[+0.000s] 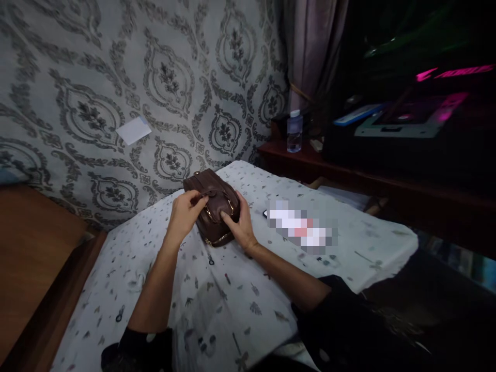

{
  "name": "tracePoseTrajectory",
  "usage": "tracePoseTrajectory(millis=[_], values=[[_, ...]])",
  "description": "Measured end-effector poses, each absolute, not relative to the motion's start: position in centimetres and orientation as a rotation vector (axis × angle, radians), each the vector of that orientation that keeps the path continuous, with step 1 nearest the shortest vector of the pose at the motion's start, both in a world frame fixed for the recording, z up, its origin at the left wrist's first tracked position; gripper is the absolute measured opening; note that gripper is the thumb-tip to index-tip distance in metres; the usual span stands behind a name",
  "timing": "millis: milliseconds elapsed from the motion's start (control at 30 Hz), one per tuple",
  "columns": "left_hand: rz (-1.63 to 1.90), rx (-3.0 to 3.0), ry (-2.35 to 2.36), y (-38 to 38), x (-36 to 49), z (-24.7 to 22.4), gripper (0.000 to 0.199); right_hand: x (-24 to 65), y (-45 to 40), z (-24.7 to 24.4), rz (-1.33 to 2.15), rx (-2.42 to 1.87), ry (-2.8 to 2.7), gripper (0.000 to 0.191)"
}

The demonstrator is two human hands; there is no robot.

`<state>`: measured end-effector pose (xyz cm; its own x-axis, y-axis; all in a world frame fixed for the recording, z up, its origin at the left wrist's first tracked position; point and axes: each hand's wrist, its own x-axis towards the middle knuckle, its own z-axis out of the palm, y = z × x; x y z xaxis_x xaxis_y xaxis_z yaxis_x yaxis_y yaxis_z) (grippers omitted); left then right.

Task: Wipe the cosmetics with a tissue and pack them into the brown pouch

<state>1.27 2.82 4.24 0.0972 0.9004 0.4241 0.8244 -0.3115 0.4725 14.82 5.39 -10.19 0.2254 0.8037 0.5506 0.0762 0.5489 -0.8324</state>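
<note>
A dark brown leather-look handbag (pixel 219 201) with gold-coloured zippers lies on the patterned white sheet (pixel 217 299). My left hand (pixel 184 214) is at the bag's left front, thumb and fingertips pinched together against it by one end of a zipper. The exact bit between those fingertips is hidden. On the opposite side, my right hand (pixel 243 225) grips the bag, its thumb pressed on the front face and its fingers along the right edge. To the right of the bag lies a flat object, probably a phone (pixel 300 227), mostly blurred out.
A patterned wall (pixel 170 77) with a white card (pixel 134 130) on it rises behind the bed. A clear bottle (pixel 294 132) stands on the reddish-brown ledge (pixel 271 150) at the right. Beyond are a curtain (pixel 313 46) and a dark box with pink lettering (pixel 453 75). Wooden furniture (pixel 39 248) borders the left.
</note>
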Motion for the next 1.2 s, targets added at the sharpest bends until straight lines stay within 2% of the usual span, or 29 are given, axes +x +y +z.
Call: tracePoseTrajectory(millis=[233,500,1200], values=[[0.943,2.304,1.871,2.6,1.4,3.7,0.019,14.8,5.3,-10.0,0.6,-0.882,-1.259,0.075],[0.99,2.274,1.813,2.4,1.1,3.2,0.02,14.9,5.4,-10.0,0.604,-0.881,-1.262,0.075],[0.804,2.428,1.808,0.6,2.1,3.8,0.024,14.9,5.3,-9.9,0.599,-0.885,-1.281,0.074]])
